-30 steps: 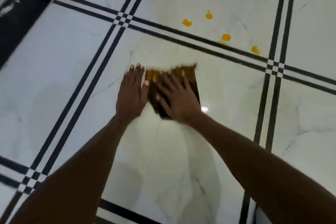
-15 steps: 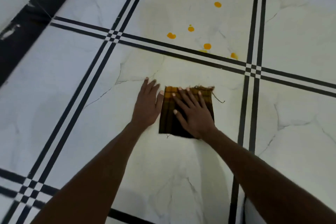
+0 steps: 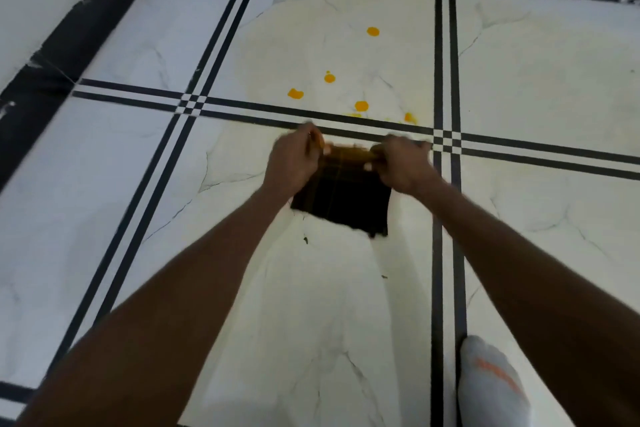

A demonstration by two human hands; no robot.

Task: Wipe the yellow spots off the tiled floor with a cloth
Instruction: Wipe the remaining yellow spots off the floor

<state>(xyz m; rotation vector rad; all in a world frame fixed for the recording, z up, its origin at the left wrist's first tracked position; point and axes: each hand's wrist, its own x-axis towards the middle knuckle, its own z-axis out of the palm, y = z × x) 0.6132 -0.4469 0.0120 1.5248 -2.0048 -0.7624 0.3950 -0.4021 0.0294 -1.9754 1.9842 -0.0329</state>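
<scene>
We note left hand [image 3: 293,163] and right hand [image 3: 401,163] fingers clamped on the cloth [image 3: 343,198] (far edge); yellow spots [image 3: 361,105] at twelve o'clock.

left hand [image 3: 294,163] + right hand [image 3: 403,165]: flat → gripping cloth [image 3: 346,198] far edge | edge lifted

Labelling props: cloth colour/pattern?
Dark brown cloth with thin yellowish check lines, mustard top edge; head view.

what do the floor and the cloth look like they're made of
Floor: likely glossy ceramic or porcelain tile with a marble look, given the grey veins, sheen and printed black border lines. Cloth: dark woven fabric with a yellowish checked pattern; it bunches softly where both hands grip it.
</scene>
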